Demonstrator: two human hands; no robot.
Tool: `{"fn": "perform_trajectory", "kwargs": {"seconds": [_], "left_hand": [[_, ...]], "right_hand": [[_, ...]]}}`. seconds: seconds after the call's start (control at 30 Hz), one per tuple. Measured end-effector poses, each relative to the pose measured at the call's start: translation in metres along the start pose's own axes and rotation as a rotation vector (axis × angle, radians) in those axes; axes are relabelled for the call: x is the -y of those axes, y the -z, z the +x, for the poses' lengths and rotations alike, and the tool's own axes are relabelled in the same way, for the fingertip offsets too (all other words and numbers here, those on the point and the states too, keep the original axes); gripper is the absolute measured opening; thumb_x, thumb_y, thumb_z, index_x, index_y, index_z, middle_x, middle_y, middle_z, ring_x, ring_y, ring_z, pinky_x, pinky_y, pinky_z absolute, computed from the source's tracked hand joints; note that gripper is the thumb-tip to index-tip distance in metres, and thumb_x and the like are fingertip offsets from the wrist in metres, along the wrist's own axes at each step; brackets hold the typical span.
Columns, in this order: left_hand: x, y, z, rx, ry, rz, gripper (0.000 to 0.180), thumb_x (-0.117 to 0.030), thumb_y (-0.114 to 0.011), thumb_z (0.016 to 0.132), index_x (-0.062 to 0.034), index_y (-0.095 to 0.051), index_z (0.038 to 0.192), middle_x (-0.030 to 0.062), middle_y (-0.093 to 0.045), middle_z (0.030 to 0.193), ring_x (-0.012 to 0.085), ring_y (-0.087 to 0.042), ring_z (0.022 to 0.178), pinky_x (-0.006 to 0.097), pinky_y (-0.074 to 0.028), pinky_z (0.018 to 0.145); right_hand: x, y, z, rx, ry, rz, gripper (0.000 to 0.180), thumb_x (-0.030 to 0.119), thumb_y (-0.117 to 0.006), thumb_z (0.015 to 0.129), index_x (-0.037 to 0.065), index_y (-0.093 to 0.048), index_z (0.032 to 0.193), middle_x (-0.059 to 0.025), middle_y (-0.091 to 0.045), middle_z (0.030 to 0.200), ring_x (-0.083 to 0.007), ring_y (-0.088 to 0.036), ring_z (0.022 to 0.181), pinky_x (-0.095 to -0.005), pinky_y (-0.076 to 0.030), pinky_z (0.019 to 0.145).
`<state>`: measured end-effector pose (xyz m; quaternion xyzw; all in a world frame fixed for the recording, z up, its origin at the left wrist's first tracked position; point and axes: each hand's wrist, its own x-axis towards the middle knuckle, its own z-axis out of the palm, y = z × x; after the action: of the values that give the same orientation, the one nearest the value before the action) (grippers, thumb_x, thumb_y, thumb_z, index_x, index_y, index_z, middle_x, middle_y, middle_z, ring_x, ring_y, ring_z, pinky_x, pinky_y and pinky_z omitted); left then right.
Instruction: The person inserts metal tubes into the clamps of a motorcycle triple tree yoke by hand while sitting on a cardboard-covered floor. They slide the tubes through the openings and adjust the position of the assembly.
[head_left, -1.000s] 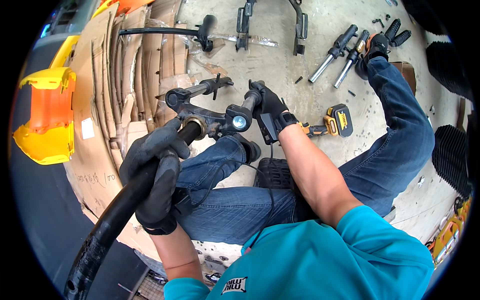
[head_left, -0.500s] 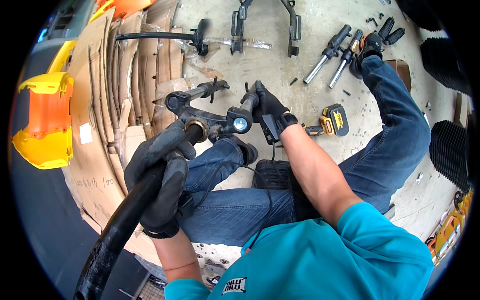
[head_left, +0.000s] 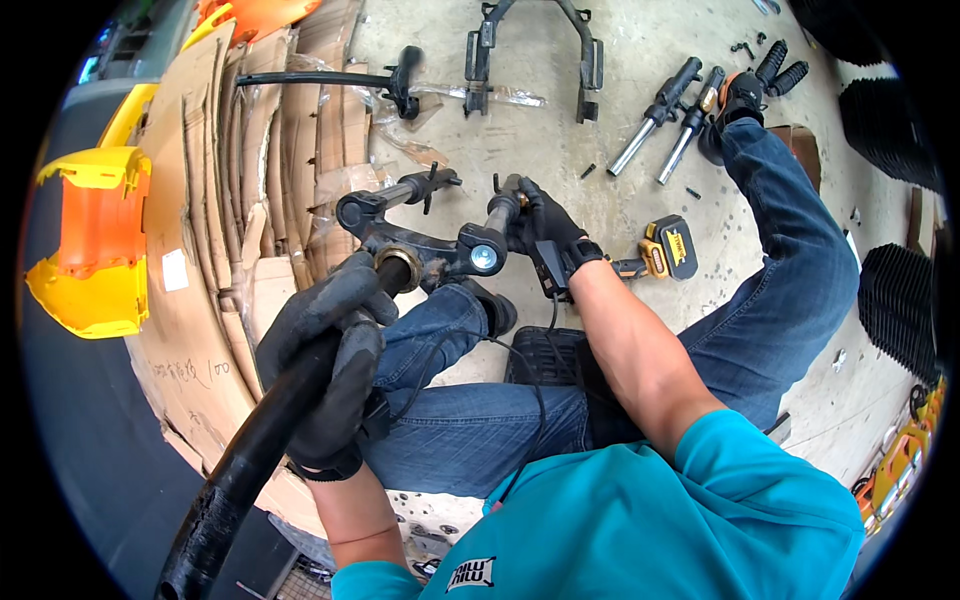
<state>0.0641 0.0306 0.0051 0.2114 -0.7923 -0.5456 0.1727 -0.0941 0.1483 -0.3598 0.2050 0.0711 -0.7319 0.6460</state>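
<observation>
Both gloved hands are busy: left hand [head_left: 325, 365] wraps the black steering stem tube [head_left: 250, 455] to steady it, right hand [head_left: 540, 228] clamps the triple clamp [head_left: 430, 245] upright above the floor [head_left: 600, 120].

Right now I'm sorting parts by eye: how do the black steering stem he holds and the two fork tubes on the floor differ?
The steering stem is one thick, all-black tube, gripped by the left hand and raised over his lap; the fork tubes are a slimmer pair, shiny silver with black ends, lying loose on the concrete near his foot, untouched. Both are long, round and metal.
</observation>
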Motion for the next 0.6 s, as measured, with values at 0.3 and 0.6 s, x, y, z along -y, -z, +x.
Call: {"fn": "perform_trajectory", "kwargs": {"seconds": [0.3, 0.6], "left_hand": [[-0.007, -0.008, 0.001, -0.071, 0.079, -0.037, 0.033, -0.009, -0.065, 0.083, 0.0061, -0.063, 0.113, 0.0140, -0.065, 0.094, 0.0196, -0.062, 0.082, 0.035, -0.049, 0.083], [0.028, 0.057, 0.020, -0.268, 0.063, -0.022, 0.047, -0.033, -0.042, 0.105, 0.0041, -0.049, 0.134, 0.0171, -0.060, 0.121, 0.0269, -0.058, 0.117, 0.041, -0.044, 0.105]], "right_hand": [[-0.002, -0.020, -0.008, -0.003, -0.038, 0.025, 0.040, 0.049, -0.050, 0.098, 0.010, -0.057, 0.103, -0.0089, -0.060, 0.101, -0.0255, -0.060, 0.094, -0.0477, -0.051, 0.092], [-0.050, -0.044, 0.013, -0.231, 0.080, 0.009, 0.029, 0.041, -0.053, 0.099, 0.013, -0.058, 0.095, -0.0079, -0.062, 0.094, -0.0255, -0.062, 0.089, -0.0489, -0.055, 0.084]]}}
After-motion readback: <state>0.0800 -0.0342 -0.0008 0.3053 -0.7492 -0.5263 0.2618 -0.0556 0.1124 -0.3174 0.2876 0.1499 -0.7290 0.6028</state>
